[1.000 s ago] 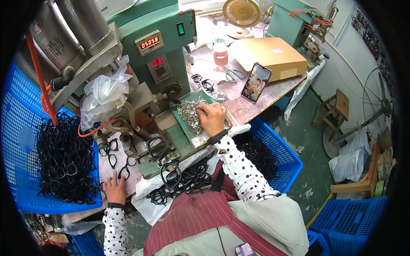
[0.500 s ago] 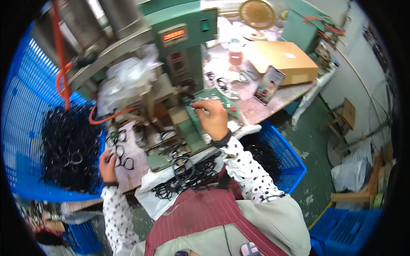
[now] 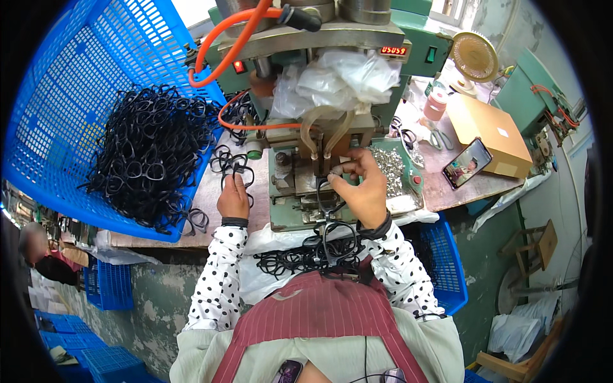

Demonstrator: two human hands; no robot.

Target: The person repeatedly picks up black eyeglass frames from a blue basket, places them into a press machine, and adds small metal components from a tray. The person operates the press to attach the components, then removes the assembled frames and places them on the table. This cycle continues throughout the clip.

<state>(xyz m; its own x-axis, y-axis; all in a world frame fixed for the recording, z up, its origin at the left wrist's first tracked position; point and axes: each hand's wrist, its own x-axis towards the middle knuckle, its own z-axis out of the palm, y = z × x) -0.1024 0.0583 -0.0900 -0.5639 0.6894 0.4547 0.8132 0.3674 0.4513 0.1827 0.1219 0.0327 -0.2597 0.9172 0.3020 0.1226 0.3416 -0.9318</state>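
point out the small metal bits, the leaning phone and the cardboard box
Small metal bits point(image 3: 390, 168): head view, middle of the pile.
Leaning phone point(image 3: 467, 165): head view, its screen.
Cardboard box point(image 3: 488, 127): head view, its top.

Just right of the left hand point(image 3: 234, 203), a narrow strip of bare tabletop point(image 3: 260, 201) offers passage, bounded by the machine's green base point(image 3: 281, 220). To that hand's left, the blue basket point(image 3: 128, 226) blocks the way; at its fingertips lie black frames point(image 3: 231, 163), with an orange hose point(image 3: 265, 126) crossing farther off. Close by the right hand's point(image 3: 366, 191) fingertips, clear tubes point(image 3: 309, 137) crowd the gap, a plastic bag point(image 3: 345, 80) bulging beyond. Rightward, the space over the metal bits point(image 3: 388, 167) is open.
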